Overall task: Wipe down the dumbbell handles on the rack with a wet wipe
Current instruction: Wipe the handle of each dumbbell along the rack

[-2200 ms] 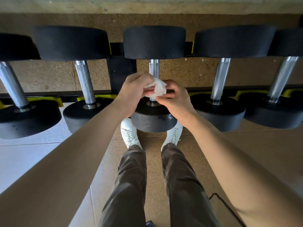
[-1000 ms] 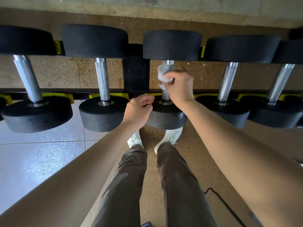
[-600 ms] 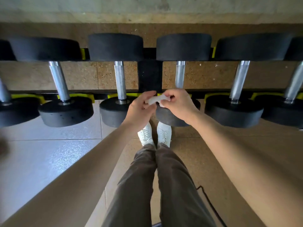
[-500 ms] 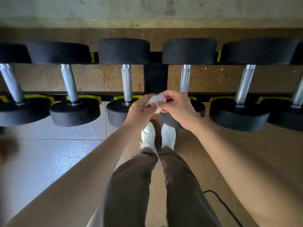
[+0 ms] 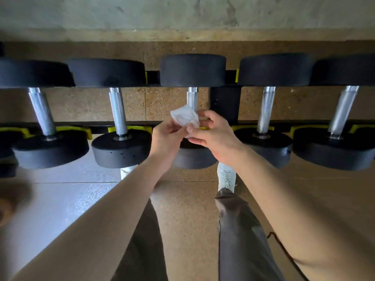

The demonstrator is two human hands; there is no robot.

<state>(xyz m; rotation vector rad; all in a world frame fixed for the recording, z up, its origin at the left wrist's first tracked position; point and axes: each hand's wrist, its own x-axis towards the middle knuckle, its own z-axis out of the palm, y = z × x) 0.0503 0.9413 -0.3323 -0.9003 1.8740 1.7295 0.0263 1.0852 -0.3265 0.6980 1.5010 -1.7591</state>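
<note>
The wipe point(image 5: 185, 117) is white, crumpled and partly unfolded; it hangs between both hands in front of the middle handle point(image 5: 192, 97), covering that handle's lower part; whether it touches the metal cannot be told. Five dumbbells lie side by side on the rack point(image 5: 225, 104), each with round black heads and a silver knurled handle; the near heads sit in yellow cradles point(image 5: 129, 129) along a black rail.

The floor point(image 5: 182, 209) under the rack is speckled brown matting; to the left it gives way to pale glossy tile; a grey, stained concrete wall point(image 5: 182, 15) runs along the far side. A white shoe point(image 5: 226, 177) and grey-brown trousers point(image 5: 239, 236) show below the hands; a thin black cable point(image 5: 284, 250) lies on the floor at right.

The left hand point(image 5: 166, 139) has its fingers curled and pinches the wipe's lower left edge; the right hand point(image 5: 215, 132) pinches the wipe's right side between thumb and forefinger, its other fingers loosely bent; both hands sit just above the middle dumbbell's near head, close together, nearly touching.
</note>
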